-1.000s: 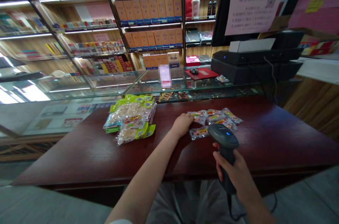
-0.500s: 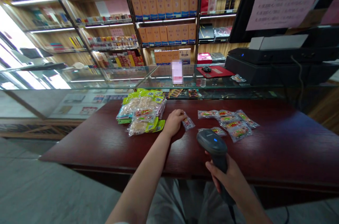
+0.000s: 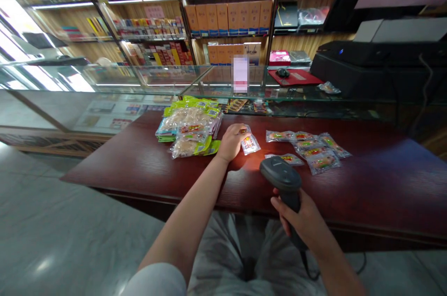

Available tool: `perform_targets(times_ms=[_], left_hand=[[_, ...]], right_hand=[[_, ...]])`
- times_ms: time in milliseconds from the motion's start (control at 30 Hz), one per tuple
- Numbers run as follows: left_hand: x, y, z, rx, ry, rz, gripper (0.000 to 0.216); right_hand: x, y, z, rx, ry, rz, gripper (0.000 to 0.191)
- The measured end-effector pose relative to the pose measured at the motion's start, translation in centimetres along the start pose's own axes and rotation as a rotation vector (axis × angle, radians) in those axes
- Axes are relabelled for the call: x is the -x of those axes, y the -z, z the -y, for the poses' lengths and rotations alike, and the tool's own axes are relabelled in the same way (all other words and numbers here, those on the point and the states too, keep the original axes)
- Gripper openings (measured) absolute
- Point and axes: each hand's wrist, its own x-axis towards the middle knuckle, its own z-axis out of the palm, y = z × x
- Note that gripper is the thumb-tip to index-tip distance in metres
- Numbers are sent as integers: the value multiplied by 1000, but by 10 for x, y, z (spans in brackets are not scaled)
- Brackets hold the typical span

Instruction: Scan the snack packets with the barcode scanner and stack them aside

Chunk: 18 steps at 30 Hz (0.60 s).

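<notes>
My right hand (image 3: 296, 216) is wrapped round the handle of a dark grey barcode scanner (image 3: 281, 174), its head tilted toward the left. A reddish-white glow falls on the small clear snack packet (image 3: 250, 144) and the wood beside it. The fingers of my left hand (image 3: 232, 141) hold that packet by its upper left edge on the table. Left of this hand lies a pile of green-and-clear snack bags (image 3: 190, 121), with a small packet on top. Several similar small packets (image 3: 316, 152) lie to the right, and a single packet (image 3: 284, 159) is partly behind the scanner.
The dark red wooden table (image 3: 139, 165) meets a glass display counter (image 3: 146, 77) at its back. On the glass stand a blurred-out upright panel (image 3: 240, 74), a mouse (image 3: 282, 72) on a red mat and a black machine (image 3: 384, 67). The scanner's cable hangs below my right hand.
The view has tipped downward. The scanner now casts a bright light on the packet under my left hand, and its blue indicator light no longer shows. Both hands keep their grip.
</notes>
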Motion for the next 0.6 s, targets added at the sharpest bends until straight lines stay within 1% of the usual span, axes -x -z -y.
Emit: perform_targets(times_ms=[133,300,600], left_hand=[[-1,0,0,19,3,-8,26],[2,-3,5,39,12,-24,28],[3,-5,6,28,-10,-55,31]], right_hand=[[1,1,-1,-28,-10,8,34],[2,1,-1,-68,1,-28,38],[3,4,-2,-55,-10,-54,47]])
